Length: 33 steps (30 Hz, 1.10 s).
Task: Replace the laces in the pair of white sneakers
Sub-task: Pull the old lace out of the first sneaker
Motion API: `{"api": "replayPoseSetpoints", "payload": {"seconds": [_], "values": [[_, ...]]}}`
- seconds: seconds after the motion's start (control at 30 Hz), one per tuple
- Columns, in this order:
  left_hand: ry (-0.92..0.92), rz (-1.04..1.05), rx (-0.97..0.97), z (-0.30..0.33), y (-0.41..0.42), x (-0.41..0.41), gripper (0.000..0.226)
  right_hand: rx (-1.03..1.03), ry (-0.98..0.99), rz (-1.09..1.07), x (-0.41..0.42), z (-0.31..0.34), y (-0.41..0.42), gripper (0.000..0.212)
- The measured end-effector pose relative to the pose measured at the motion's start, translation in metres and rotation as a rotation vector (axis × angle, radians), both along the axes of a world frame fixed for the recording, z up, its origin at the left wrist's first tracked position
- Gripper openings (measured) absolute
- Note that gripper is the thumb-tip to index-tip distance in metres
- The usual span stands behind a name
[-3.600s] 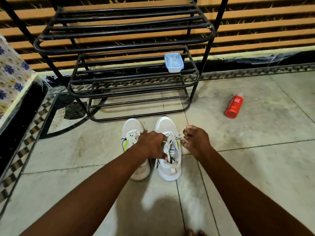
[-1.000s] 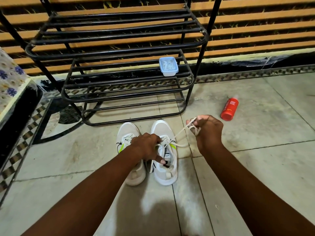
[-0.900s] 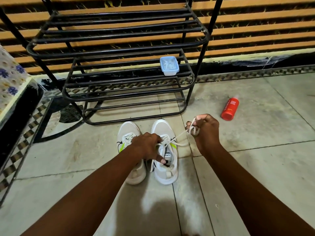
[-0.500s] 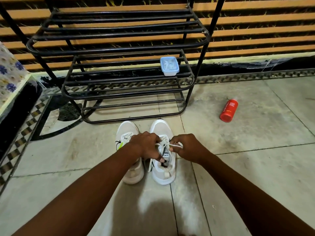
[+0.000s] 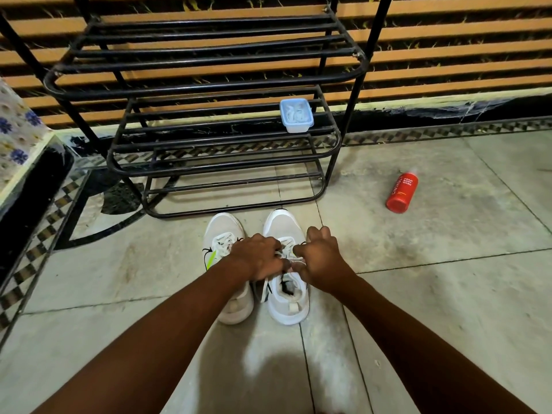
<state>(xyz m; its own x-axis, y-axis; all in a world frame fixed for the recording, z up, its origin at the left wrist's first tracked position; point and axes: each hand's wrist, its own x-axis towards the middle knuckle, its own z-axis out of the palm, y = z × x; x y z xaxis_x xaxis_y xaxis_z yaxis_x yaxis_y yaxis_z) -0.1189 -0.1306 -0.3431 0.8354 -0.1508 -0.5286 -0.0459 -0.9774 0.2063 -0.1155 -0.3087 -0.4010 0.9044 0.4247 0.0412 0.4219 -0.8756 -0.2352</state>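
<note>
Since a second ago, right hand (image 5: 321,258) has returned from the side to the right sneaker (image 5: 287,270), grip pinching its lace (image 5: 295,260). Left hand (image 5: 259,257) grips the same lacing; both sneakers stand on the floor (image 5: 433,294) before the rack (image 5: 209,82).

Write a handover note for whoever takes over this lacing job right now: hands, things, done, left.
Left hand: fingers curled on the lace of the right sneaker.
Right hand: fingers pinch the same lace near the top eyelets.
Both sneakers stand side by side on the floor before the black shoe rack. The left sneaker shows white lace through its eyelets.
Blue tub on the rack holds what look like white laces. Red bottle lies on the floor, unused.
Done: cannot tell which laces are new.
Left: finish the right sneaker's lace, check the left one.
</note>
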Motion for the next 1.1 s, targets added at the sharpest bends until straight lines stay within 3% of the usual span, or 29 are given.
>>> {"api": "replayPoseSetpoints", "payload": {"seconds": [0.17,0.37,0.53,0.6,0.73,0.8,1.0,1.1], "values": [[-0.005,-0.027,0.042,-0.007,0.002,-0.001,0.064,-0.028,-0.037,0.019,-0.002,-0.002,0.003,0.023],[-0.050,-0.059,0.029,-0.011,0.005,-0.006,0.048,-0.128,-0.154,0.097,-0.001,-0.019,-0.011,0.065],[-0.008,-0.024,-0.081,-0.010,0.021,0.005,0.043,-0.187,-0.181,0.013,-0.008,-0.028,-0.057,0.061],[0.005,-0.015,-0.074,-0.010,0.016,0.006,0.045,-0.117,-0.154,-0.045,-0.011,-0.028,-0.068,0.056],[-0.009,-0.025,-0.027,-0.012,0.008,0.007,0.069,0.180,-0.068,-0.169,-0.015,-0.025,-0.066,0.031],[-0.059,-0.043,0.009,-0.014,0.002,0.005,0.064,0.252,-0.074,-0.207,-0.019,-0.022,-0.058,0.022],[-0.273,-0.046,0.021,-0.025,-0.011,0.000,0.040,0.442,-0.052,0.050,-0.038,-0.022,-0.017,0.034],[-0.336,0.007,-0.032,-0.033,-0.009,-0.006,0.035,0.444,-0.039,0.024,-0.037,-0.025,-0.009,0.035]]}}
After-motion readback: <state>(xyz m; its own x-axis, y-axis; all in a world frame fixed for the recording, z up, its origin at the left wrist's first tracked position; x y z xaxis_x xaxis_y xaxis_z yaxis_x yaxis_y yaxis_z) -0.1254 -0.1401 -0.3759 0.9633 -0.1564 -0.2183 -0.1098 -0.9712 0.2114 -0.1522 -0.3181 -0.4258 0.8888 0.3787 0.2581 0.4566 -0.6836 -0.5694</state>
